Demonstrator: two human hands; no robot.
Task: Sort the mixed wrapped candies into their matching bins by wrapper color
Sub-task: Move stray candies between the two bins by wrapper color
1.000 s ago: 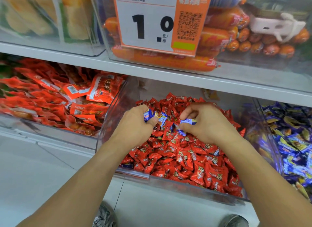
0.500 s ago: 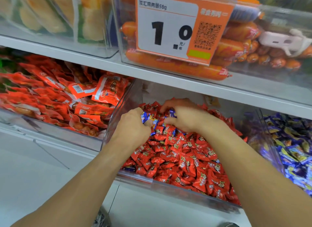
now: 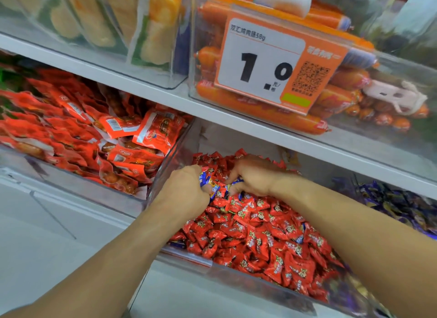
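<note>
While you are reaching into the red candy bin [image 3: 189,258]:
Price tag [image 3: 272,66]: reading "1.0", "58g".
Left hand [image 3: 186,190]: clutching several blue candies [image 3: 209,184].
Right hand [image 3: 255,175]: pinching one blue candy [image 3: 236,181].

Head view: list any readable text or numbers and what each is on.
"1.0": price tag on the clear sausage bin.
"58g": end of the tag's top line; the characters before it are too blurred to be sure of.
QR code, tag's orange side: not readable.
Candy wrappers and red snack packs: print too small or blurred.
</note>
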